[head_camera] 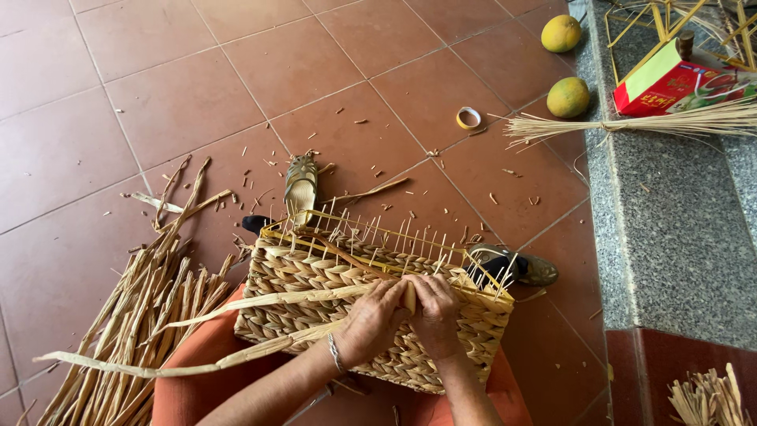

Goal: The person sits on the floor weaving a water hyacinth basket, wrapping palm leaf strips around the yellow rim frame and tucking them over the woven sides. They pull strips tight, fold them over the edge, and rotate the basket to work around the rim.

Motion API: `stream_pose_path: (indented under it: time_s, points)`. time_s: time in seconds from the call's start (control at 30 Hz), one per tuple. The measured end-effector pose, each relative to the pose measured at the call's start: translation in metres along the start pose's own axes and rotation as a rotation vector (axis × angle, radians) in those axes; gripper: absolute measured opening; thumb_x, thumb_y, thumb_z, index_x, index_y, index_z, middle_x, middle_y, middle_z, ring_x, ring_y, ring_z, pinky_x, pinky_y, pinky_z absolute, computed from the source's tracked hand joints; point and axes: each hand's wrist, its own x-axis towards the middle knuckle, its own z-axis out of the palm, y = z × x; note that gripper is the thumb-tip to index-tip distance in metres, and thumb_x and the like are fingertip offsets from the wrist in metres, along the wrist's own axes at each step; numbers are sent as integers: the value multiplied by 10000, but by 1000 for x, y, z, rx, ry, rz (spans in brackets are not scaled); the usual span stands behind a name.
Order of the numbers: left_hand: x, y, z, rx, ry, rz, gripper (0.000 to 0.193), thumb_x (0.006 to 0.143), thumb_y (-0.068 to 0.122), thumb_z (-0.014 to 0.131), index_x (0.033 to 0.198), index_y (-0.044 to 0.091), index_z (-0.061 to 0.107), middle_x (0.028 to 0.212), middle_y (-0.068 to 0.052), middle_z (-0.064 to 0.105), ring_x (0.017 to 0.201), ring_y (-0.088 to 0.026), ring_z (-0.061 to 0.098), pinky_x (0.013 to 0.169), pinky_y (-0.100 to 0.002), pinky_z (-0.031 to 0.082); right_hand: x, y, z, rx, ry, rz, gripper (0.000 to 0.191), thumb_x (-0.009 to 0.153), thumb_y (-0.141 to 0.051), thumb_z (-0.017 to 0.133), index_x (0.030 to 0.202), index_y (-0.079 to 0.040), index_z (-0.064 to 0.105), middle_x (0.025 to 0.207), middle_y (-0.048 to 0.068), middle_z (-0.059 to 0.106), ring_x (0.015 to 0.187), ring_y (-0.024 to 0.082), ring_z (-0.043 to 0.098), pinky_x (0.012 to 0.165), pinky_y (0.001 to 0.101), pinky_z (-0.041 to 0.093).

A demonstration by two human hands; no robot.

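Fingers [398, 304] of both my hands curl shut around a strand [260, 301] at the basket [315, 276] rim. My left hand [372, 323] and right hand [434, 315] touch. That basket rests on my lap, reeds [142, 315] heaped on the floor [158, 95] left.

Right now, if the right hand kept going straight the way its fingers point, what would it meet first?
The right hand points up and left, its fingers on the straw strand. Going on, it would likely meet the basket's upright stakes first, though depth is unclear.
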Motion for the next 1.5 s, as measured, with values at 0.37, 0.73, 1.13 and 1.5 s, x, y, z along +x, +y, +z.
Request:
stream_pose_path:
  time_s: [0.37,0.73,1.13,1.5]
  points:
    - [4,-3,17,-49,151,-49,258,863,83,703,1075,-12,591,951,-204,647,926,-402,627,833,-490,513,9,-8,-8,58,25,-64,238,812,-12,727,1049,-22,711,963,99,746,863,277,709,729,405,598]
    - [20,-19,20,-84,246,-71,92,877,26,647,884,59,561,740,-119,660,700,-284,678,626,-414,556,-8,13,13,-16,11,-36,113,930,-8,673,1021,-39,733,934,91,767,849,209,742,729,337,645]
    - [18,-20,-76,602,166,186,242,809,3,685,1026,104,718,1046,-81,725,971,-235,624,769,-409,537,-8,35,6,60,-267,128,177,957,-202,653,998,-57,745,798,81,749,682,177,717,623,343,624]
    - [29,-12,-24,511,215,209,479,674,97,726,1141,-8,704,1216,-149,674,1103,-327,557,973,-475,406,7,9,-18,246,-181,164,173,944,-37,632,1117,-51,635,871,87,741,745,185,756,624,349,632]
